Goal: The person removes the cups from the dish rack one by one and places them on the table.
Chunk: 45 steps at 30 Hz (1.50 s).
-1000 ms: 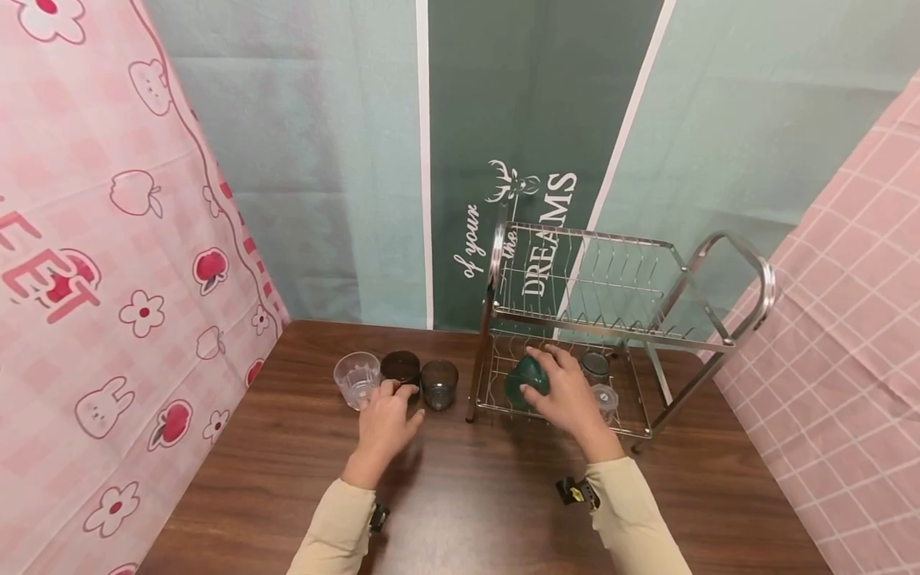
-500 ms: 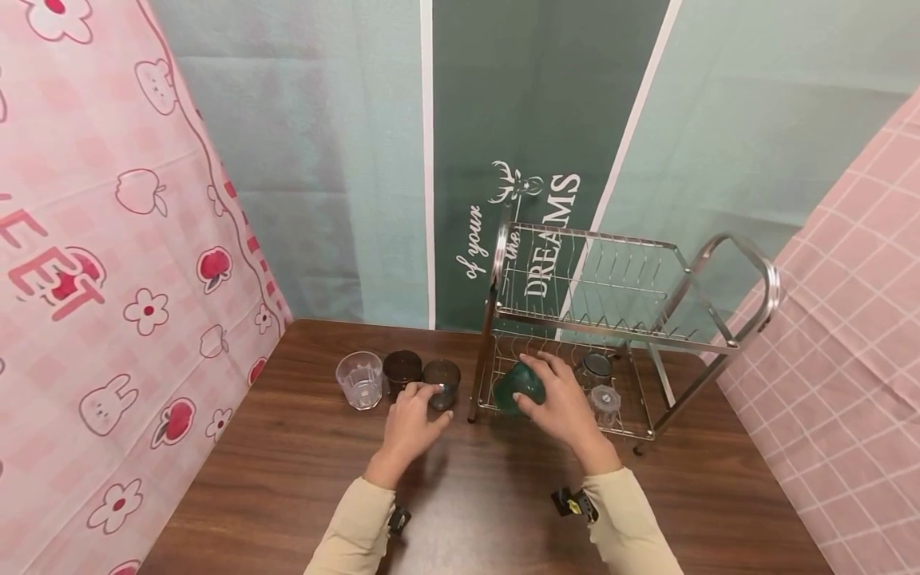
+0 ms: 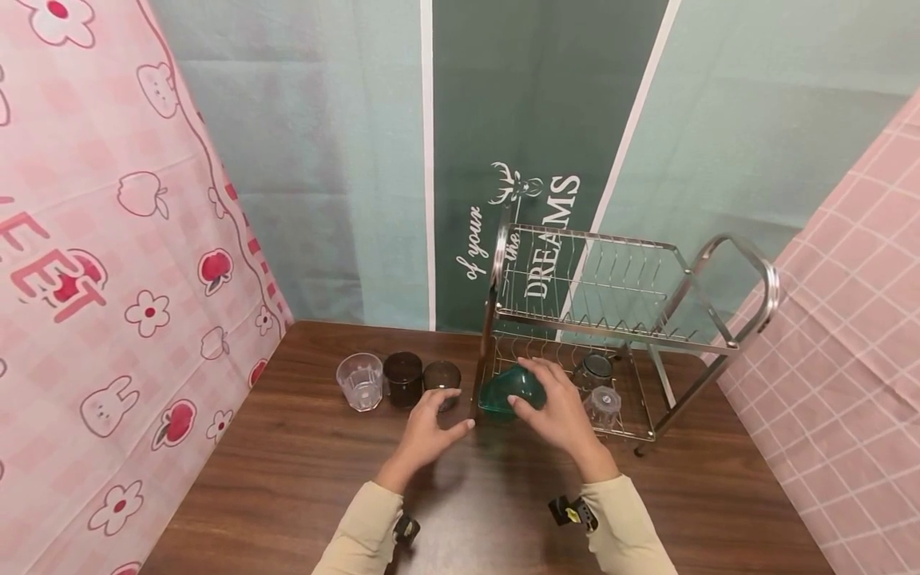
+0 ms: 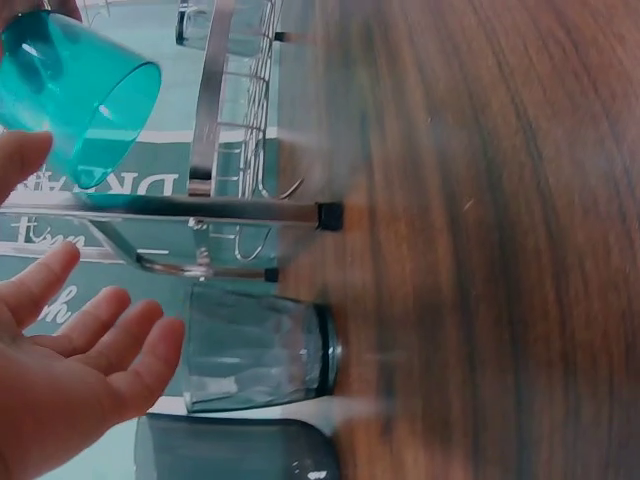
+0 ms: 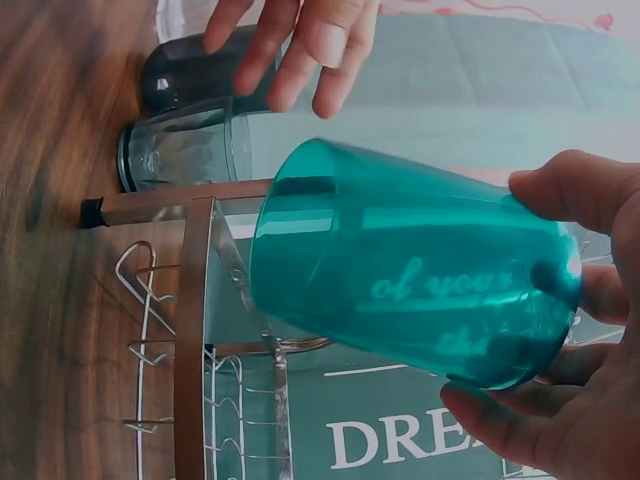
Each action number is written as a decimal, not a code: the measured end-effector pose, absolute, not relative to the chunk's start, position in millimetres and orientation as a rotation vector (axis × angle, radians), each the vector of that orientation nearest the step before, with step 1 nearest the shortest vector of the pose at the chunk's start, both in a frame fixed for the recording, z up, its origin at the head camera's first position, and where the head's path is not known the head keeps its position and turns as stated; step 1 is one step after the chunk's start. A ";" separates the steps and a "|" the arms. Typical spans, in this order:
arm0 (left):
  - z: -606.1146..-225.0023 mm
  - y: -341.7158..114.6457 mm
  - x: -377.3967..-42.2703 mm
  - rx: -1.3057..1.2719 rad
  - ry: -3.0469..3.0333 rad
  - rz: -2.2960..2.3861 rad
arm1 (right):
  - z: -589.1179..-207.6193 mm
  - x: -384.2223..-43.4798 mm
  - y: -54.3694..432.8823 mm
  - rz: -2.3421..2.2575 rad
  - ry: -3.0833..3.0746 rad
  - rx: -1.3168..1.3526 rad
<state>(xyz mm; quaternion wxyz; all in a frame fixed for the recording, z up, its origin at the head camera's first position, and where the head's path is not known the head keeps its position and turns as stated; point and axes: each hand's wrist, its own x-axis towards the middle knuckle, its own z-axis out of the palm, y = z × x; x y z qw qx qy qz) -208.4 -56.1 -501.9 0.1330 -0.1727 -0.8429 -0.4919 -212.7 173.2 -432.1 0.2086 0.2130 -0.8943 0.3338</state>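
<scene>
My right hand [image 3: 564,407] grips a translucent teal cup [image 3: 513,389] around its narrower base end. The cup is tilted, its wide mouth facing down and to the left, in front of the lower tier of a metal dish rack [image 3: 575,322]. Facing the cup from the left, my left hand [image 3: 427,431] holds nothing, thumb and fingers spread apart. In the right wrist view, its fingers [image 5: 290,60] hang near the cup's mouth without touching. Just behind the left hand stands a smoky grey glass [image 3: 442,374], partly hidden by the fingers.
A dark brown cup [image 3: 404,380] and a clear faceted glass [image 3: 361,382] stand left of the smoky one on the wooden table [image 3: 287,479]. On the rack's lower tier sit a grey glass [image 3: 595,367] and a clear glass [image 3: 604,405], both upside down.
My left hand has moved right, from the dark brown cup past the smoky glass towards the teal cup. The right hand has shifted the teal cup left and tipped its mouth that way.
</scene>
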 end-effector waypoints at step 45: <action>-499.3 -38.7 -195.5 -0.611 -1.773 -2.268 | -466.2 -203.1 167.4 1.779 -2.304 0.472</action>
